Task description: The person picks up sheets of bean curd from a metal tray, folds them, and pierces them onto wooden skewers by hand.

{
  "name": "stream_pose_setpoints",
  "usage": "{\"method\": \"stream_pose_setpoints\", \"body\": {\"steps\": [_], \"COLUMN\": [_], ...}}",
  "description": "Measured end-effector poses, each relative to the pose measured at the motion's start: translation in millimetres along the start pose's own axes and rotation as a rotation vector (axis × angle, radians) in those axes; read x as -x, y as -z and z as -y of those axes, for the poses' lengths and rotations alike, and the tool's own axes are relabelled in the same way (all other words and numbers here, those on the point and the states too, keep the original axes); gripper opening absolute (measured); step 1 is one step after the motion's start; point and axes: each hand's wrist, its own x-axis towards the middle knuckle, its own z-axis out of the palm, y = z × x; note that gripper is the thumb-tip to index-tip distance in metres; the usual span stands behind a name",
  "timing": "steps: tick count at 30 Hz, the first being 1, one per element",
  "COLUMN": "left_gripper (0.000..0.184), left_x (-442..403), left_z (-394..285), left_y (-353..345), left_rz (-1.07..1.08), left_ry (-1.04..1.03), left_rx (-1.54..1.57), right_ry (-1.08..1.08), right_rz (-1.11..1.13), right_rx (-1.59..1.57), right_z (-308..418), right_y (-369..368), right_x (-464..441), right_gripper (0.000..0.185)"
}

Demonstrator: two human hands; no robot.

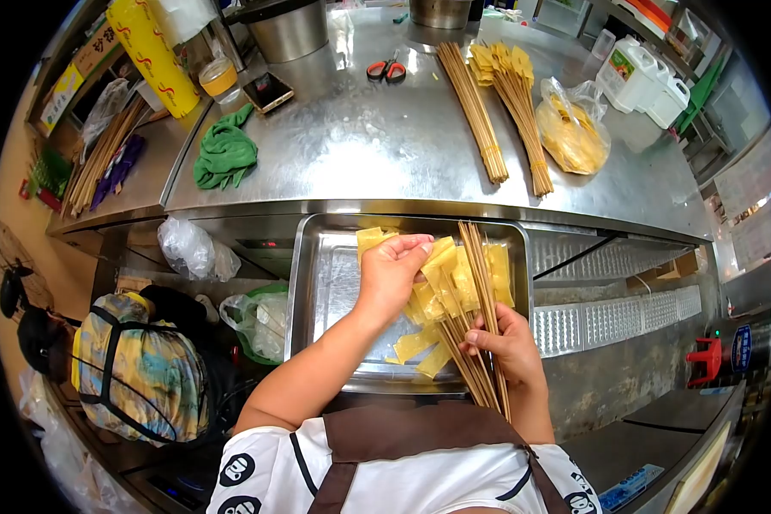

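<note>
My right hand (pixel 510 343) is wrapped round a bundle of thin wooden skewers (pixel 481 278), which tilts over the right half of a metal tray. Several skewers in it carry folded yellow sheets that look like tofu skin. With thumb and fingers pinched, my left hand (pixel 392 274) holds the edge of a yellow tofu skin sheet (pixel 438 259) beside the skewer tips. Its fingertips partly cover the contact. More loose tofu skin pieces (pixel 416 344) lie in the metal tray (pixel 321 287) beneath both hands.
On the steel counter (pixel 317 163) lie a skewer bundle (pixel 473 111), a loaded bundle (pixel 518 103), a bag of yellow sheets (pixel 570 133), red-handled scissors (pixel 386 70), a green cloth (pixel 225 152) and a phone (pixel 267 92). Another person (pixel 141 364) is low at the left.
</note>
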Motion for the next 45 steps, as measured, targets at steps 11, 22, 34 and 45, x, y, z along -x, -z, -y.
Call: {"method": "stream_pose_setpoints", "body": {"steps": [11,22,34,45], "left_gripper": [0.063,0.037,0.038,0.03], "left_x": [18,45,42,18], "left_z": [24,27,24,33], "left_y": [1,-10,-6,-14], "left_rz": [0.193,0.295,0.416,0.236], "left_ry": [-0.08,0.083,-0.079,-0.13], "left_rx": [0.322,0.19,0.13,-0.141], "right_ry": [0.002,0.003,0.037,0.099], "right_rz": [-0.01,-0.012,-0.026,-0.136], "right_rx": [-0.035,-0.028,0.042,0.121], "right_z": [-3,-2,-2,0], "right_y": [2,3,0,-8], "right_x": [-1,-1,2,9], "right_gripper": [0.019,0.018,0.018,0.018]}}
